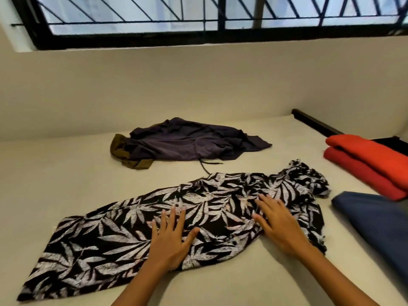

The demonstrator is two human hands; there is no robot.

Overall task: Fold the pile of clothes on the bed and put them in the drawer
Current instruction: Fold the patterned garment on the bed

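1. One black garment with a white leaf print lies spread lengthwise on the bed, its far right end bunched.
2. Two hands rest on it. The left hand lies flat near its middle, fingers straight and spread, its grip clasping nothing.
3. The right hand lies flat just beside it towards the bunched end, fingers straight, its grip likewise loose on the cloth.
4. Farther back, near the wall, is one unfolded heap: a dark purple garment with a drawstring, lying over an olive-brown piece.
5. At the right edge lie a folded red stack showing two layers, whether one piece or two I cannot tell, and one folded blue garment nearer.
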